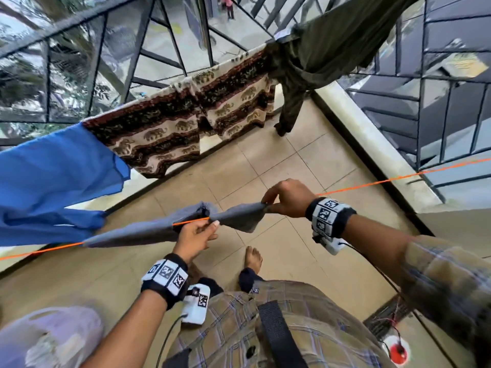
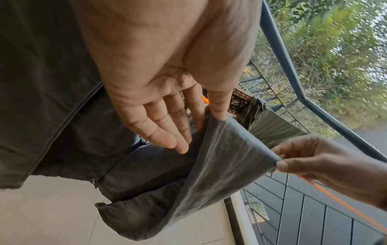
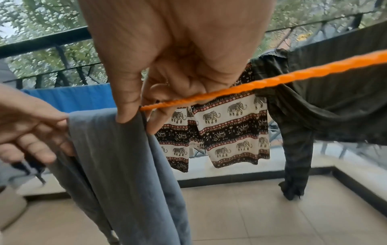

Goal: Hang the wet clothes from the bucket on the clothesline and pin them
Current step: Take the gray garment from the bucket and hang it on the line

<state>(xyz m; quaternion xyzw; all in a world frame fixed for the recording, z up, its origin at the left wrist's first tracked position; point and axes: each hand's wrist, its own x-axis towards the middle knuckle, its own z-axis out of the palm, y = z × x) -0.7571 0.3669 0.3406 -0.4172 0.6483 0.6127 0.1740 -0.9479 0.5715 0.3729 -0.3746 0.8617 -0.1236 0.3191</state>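
The grey garment (image 1: 148,229) is draped over the orange clothesline (image 1: 372,183), with the right hand (image 1: 288,199) pinching its end edge between thumb and forefinger against the line. The left hand (image 1: 195,239) pinches the same fabric between thumb and index finger near a bare stretch of line, its other fingers (image 2: 167,131) extended and relaxed. Beyond, a blue cloth (image 1: 53,176), an elephant-print garment (image 1: 186,120) and a dark olive garment (image 1: 332,46) hang along the balcony railing (image 1: 79,25).
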